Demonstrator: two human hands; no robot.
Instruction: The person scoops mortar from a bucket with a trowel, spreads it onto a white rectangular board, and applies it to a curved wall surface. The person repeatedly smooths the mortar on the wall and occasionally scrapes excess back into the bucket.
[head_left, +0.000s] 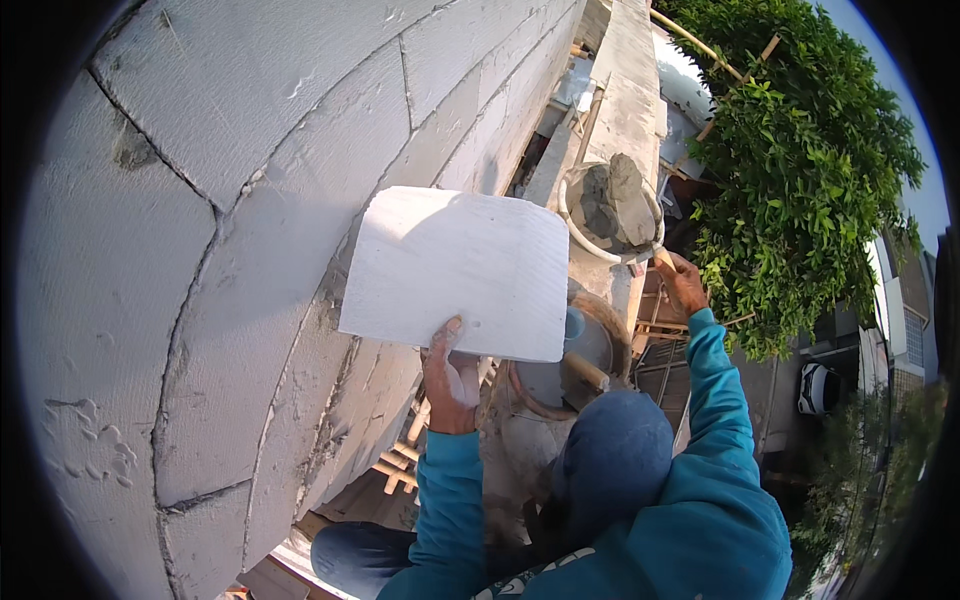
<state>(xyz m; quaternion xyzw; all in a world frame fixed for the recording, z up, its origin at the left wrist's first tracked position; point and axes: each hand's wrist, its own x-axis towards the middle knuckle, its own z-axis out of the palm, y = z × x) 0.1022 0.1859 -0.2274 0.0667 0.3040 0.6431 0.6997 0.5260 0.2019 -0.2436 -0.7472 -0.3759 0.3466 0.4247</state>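
A white lightweight concrete block [460, 270] is held up by my left hand [450, 380], its thumb on the near face and its fingers hidden behind the lower edge. My right hand [683, 285] is closed round the pale handle of a trowel [664, 258]. Grey mortar [630, 200] is heaped over the trowel's blade and mostly hides it. That blade is over a round bucket [590, 245] with more wet mortar inside. Both my forearms are in teal sleeves.
A wall of grey-white blocks [270, 270] rises on the left. Below the block, a second bucket [620, 340] contains a tool with a pale handle [585, 372]. A concrete ledge [628, 60] runs away from me. Bamboo poles [400, 460] and a leafy tree [800, 180] stand nearby, with a drop on the right.
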